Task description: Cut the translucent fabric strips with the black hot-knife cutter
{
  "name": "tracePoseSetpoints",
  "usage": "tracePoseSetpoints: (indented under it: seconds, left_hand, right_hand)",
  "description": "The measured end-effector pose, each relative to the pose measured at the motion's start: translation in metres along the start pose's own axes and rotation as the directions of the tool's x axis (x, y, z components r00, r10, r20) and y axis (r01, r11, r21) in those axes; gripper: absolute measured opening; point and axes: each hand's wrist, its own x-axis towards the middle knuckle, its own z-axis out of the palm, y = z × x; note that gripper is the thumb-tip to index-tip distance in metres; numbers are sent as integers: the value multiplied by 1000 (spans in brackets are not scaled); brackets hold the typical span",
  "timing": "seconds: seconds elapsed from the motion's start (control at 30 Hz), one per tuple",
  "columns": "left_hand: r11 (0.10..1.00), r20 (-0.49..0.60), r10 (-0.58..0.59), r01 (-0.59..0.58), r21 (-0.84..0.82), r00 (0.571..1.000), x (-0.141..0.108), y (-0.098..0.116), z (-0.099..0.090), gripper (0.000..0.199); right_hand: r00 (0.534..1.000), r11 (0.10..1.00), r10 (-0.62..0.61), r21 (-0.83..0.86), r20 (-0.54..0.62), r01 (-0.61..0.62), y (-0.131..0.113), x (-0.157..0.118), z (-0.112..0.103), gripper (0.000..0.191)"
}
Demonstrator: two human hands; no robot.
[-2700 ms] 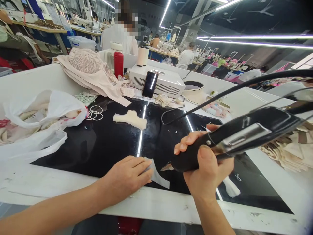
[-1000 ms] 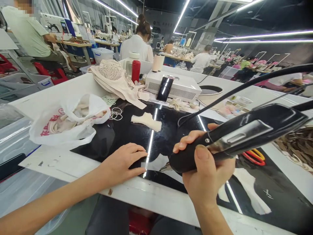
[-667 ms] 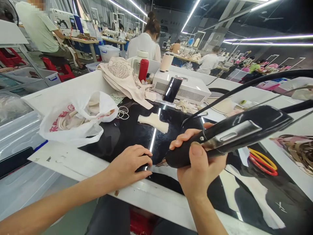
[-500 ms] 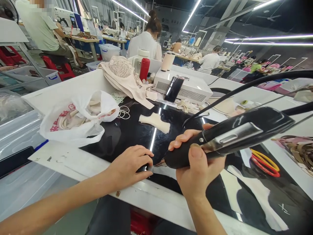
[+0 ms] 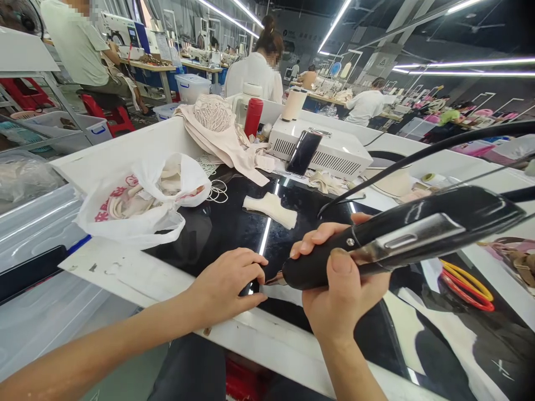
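My right hand [image 5: 345, 278] is closed around a black hand-held tool [image 5: 401, 234] with a metal lever plate, a coppery metal tip and a cable at the back. The thumb rests along its near side. The tip points down and left, close to a pale fabric piece [image 5: 284, 294] on the black tabletop [image 5: 225, 234], partly hidden under the tool. My left hand [image 5: 232, 284] lies palm down at the table's near edge, thumb and fingers apart, fingertips beside that fabric and the tip. Farther back lies a small cream fabric piece [image 5: 271, 209].
A white plastic bag [image 5: 167, 231] of fabric stands at left. Behind are a beige bra [image 5: 225, 139], a red bottle [image 5: 253, 117], a phone [image 5: 304, 153] and a white vented box [image 5: 338, 150]. Cream pieces [image 5: 403, 326] and red and yellow rings [image 5: 468, 287] lie right. Co-workers sit beyond.
The view has shifted a little, so the surroundings appear slightly farther right. My right hand still grips the tool, and my left hand stays beside its tip.
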Motion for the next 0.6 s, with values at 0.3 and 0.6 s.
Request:
tracePoseSetpoints:
  seconds: [0.3,0.6]
  left_hand:
    - [1000,-5,26,-26,9,1000,-1,0,0,19]
    - [971,-69,203,-191,145,977,-22,-1,-2,13]
  right_hand:
    - [1000,1000,21,4,20,-21,1,-4,-1,40]
    - [1000,1000,14,2,19,-14,2,-4,0,40]
